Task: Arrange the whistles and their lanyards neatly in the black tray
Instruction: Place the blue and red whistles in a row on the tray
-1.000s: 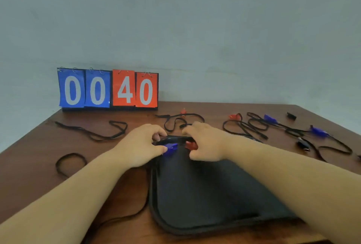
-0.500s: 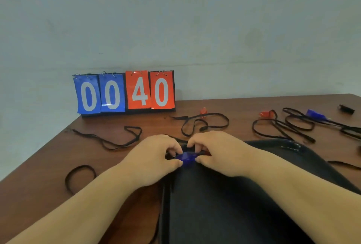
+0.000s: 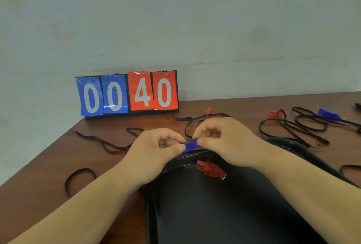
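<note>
Blue whistle (image 3: 190, 145) is pinched between left hand (image 3: 156, 147) and right hand (image 3: 224, 140); red whistle (image 3: 209, 168), earlier gripped, now lies in black tray (image 3: 214, 216).

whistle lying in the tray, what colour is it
The whistle is red; the head view shows it in the black tray.
</note>
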The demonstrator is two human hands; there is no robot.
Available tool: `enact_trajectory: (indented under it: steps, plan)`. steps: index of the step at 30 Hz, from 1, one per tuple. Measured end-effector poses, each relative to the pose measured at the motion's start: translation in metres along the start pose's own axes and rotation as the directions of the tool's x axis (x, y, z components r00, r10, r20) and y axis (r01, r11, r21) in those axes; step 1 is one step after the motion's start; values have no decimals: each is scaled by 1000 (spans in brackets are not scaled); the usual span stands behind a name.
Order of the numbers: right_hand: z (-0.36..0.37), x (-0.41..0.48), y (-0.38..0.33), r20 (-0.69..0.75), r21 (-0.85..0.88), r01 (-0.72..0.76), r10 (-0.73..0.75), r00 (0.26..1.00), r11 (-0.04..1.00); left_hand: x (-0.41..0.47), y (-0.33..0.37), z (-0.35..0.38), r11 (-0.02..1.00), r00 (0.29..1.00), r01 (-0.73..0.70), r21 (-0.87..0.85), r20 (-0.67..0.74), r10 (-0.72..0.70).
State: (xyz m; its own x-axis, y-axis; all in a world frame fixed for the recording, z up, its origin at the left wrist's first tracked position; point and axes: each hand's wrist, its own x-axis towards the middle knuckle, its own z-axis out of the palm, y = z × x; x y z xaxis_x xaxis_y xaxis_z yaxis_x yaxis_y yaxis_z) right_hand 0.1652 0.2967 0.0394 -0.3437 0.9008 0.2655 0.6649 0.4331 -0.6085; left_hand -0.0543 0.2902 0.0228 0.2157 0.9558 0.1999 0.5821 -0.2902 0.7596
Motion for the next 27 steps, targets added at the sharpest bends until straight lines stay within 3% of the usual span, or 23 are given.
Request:
enact_trajectory:
  steps: [3,6,9,15,22,27]
  plan:
    - [-2,0,1,13,79,-4,3,1000,997,0,3,1,993,997,47,-109,-50,-53]
    - [2,-1,3,43,6,-1,1,999,1000,0,2,2,993,996,61,-96,-63,-67]
    - [9,0,9,38,-67,-19,22,999,998,-2,-1,9,999,998,42,-11,-50,-43]
    - [12,2,23,35,-44,-80,82,996,996,1,3,17,975,999,-43,216,17,41]
    - [10,6,32,32,-69,-136,139,990,988,-11,8,-5,866,978,-38,498,198,-71]
    - [8,7,37,2,-67,-160,160,987,985,-4,3,-2,897,991,47,439,93,-97]
